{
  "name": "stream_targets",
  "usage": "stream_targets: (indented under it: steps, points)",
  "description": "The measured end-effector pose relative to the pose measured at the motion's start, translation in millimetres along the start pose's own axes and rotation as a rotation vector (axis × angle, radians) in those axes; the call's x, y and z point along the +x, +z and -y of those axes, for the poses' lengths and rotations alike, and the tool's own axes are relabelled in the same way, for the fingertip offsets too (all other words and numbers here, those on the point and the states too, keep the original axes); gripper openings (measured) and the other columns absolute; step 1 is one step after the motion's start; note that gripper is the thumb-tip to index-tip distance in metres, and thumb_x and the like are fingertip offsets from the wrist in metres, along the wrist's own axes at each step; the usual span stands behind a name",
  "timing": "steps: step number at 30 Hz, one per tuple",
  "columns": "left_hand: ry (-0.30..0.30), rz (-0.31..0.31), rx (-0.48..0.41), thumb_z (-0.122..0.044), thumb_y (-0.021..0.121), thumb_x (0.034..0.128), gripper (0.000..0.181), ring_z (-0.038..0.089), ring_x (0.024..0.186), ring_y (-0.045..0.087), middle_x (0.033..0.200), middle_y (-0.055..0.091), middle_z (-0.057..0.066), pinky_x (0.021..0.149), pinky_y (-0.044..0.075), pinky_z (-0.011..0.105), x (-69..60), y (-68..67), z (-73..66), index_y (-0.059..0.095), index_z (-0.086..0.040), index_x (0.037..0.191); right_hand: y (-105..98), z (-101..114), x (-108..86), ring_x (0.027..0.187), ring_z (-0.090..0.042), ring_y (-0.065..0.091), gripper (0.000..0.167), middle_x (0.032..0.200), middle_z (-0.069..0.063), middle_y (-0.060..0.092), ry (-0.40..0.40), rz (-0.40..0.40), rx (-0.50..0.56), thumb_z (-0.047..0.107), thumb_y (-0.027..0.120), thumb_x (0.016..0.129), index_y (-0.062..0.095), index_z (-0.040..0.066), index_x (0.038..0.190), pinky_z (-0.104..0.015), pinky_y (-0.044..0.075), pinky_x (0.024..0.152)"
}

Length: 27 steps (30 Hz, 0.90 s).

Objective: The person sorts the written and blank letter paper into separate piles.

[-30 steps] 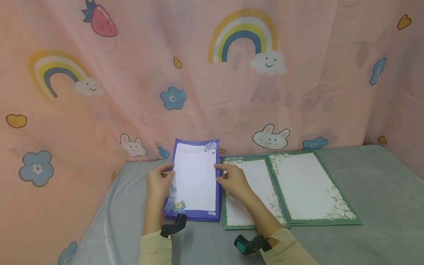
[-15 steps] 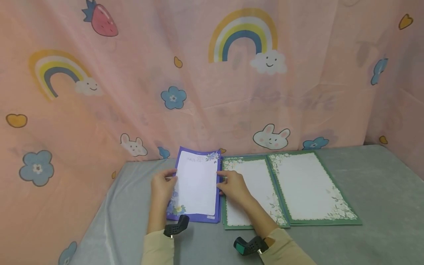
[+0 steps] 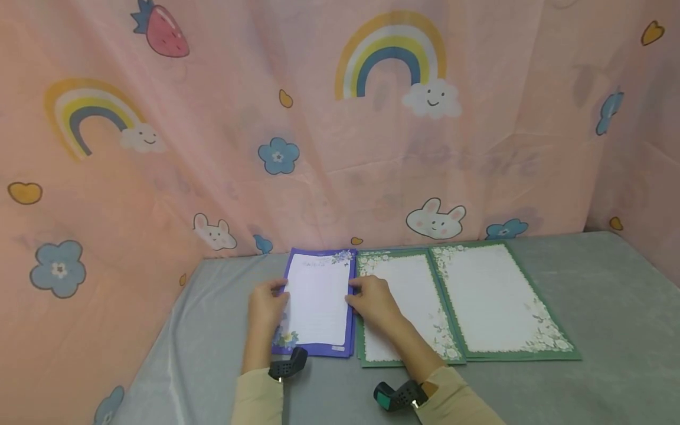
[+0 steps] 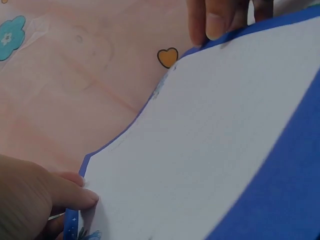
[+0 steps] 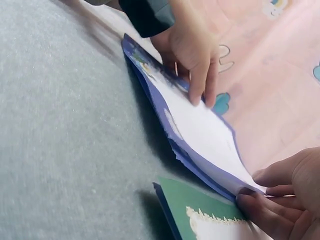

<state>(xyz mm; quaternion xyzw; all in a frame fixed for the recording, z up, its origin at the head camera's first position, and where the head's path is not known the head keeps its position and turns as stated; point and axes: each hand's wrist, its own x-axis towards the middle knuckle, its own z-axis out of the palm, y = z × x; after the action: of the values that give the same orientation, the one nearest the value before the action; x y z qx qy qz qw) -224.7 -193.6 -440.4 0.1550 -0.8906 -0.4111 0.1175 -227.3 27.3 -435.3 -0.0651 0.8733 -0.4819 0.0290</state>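
Observation:
A sheet of letter paper [image 3: 317,301] with a purple-blue border and printed flowers lies over other purple-bordered sheets at the left of the row. My left hand [image 3: 267,307] pinches its left edge; in the left wrist view that thumb [image 4: 85,197] presses on the sheet's face. On the opposite edge, my right hand [image 3: 376,300] pinches the paper between thumb and fingers. The right wrist view shows the sheet [image 5: 200,132] bowed, with its near edge slightly apart from the sheets below. Part of the left green-bordered stack [image 3: 395,277] is hidden under my right hand and forearm.
Another green-bordered stack of paper [image 3: 489,301] lies at the right, against the first green one. All rest on a grey cloth-covered table [image 3: 600,295]. A pink printed curtain [image 3: 340,195] hangs directly behind the table's far edge.
The purple-bordered sheet has come down and toward me, its top edge now lower and nearly in line with the sheets beneath. Both hands moved with it, the left also slightly rightward.

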Motion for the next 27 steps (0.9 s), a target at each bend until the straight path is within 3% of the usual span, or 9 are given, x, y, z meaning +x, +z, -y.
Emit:
stream_targets:
  steps: [10, 20, 23, 27]
  points:
    - [-0.038, -0.041, 0.126, -0.006, 0.065, 0.093, 0.031, 0.039, 0.121, 0.063, 0.129, 0.068, 0.022, 0.101, 0.051, 0.053, -3.8, 5.6, -5.3, 0.071, -0.004, 0.123, -2.5, 3.0, -1.7, 0.06, -0.009, 0.064, 0.035, 0.096, -0.015, 0.078, -0.024, -0.014, -0.068, 0.009, 0.073, 0.09, 0.069, -0.006, 0.121, -0.023, 0.054, 0.056]
    - [-0.046, -0.038, 0.251, -0.009, 0.066, 0.0927, 0.03, 0.04, 0.122, 0.062, 0.13, 0.067, 0.021, 0.098, 0.052, 0.053, -6.9, 0.8, -13.6, 0.071, -0.003, 0.122, -8.6, 4.8, -2.9, 0.078, -0.015, 0.069, 0.029, 0.102, -0.013, 0.078, -0.053, -0.012, -0.133, 0.014, 0.074, 0.09, 0.074, -0.001, 0.115, -0.031, 0.058, 0.071]
    - [-0.034, -0.034, 0.273, -0.01, 0.065, 0.094, 0.03, 0.04, 0.122, 0.062, 0.129, 0.068, 0.021, 0.098, 0.052, 0.053, -8.0, 0.9, -16.3, 0.071, -0.004, 0.123, -13.2, 6.2, -3.4, 0.078, -0.015, 0.068, 0.03, 0.104, -0.012, 0.077, -0.065, -0.012, -0.132, 0.016, 0.075, 0.09, 0.074, 0.001, 0.115, -0.031, 0.058, 0.07]
    - [0.024, -0.024, 0.241, -0.011, 0.062, 0.0961, 0.03, 0.04, 0.126, 0.06, 0.13, 0.068, 0.019, 0.103, 0.049, 0.054, -11.7, 3.8, -23.7, 0.07, -0.005, 0.124, -23.6, 8.6, -7.9, 0.081, -0.016, 0.068, 0.03, 0.11, -0.011, 0.076, -0.065, -0.011, -0.101, 0.019, 0.075, 0.091, 0.074, 0.005, 0.117, -0.031, 0.057, 0.068]
